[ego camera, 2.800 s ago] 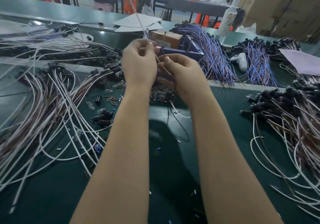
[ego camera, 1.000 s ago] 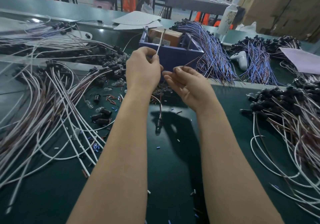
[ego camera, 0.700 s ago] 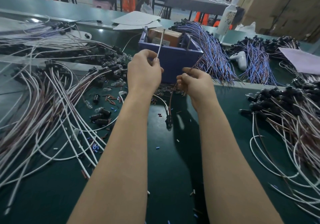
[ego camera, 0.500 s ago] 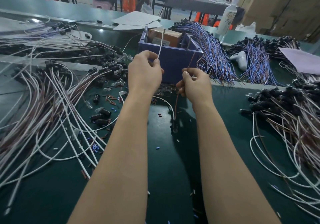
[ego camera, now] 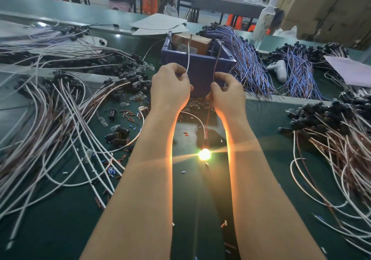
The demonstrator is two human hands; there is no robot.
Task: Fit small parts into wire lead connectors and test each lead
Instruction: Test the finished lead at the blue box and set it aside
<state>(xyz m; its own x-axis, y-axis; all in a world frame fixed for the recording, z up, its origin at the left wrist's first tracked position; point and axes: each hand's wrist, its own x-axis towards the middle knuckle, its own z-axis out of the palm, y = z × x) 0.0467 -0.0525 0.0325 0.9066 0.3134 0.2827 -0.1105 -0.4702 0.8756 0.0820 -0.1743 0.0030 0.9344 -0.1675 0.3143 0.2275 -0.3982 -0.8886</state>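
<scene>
Pinched tight, white wire (ego camera: 188, 57) (left hand (ego camera: 169, 88)) and brown wire (ego camera: 217, 59) (right hand (ego camera: 226, 95)) are held up to the blue box (ego camera: 200, 73), probably so the glowing bulb (ego camera: 204, 154) between the forearms gets tested.

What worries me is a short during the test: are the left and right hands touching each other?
Apart. The head view shows the blue bin between the left hand, pinching the white wire, and the right hand, pinching the brown wire.
</scene>
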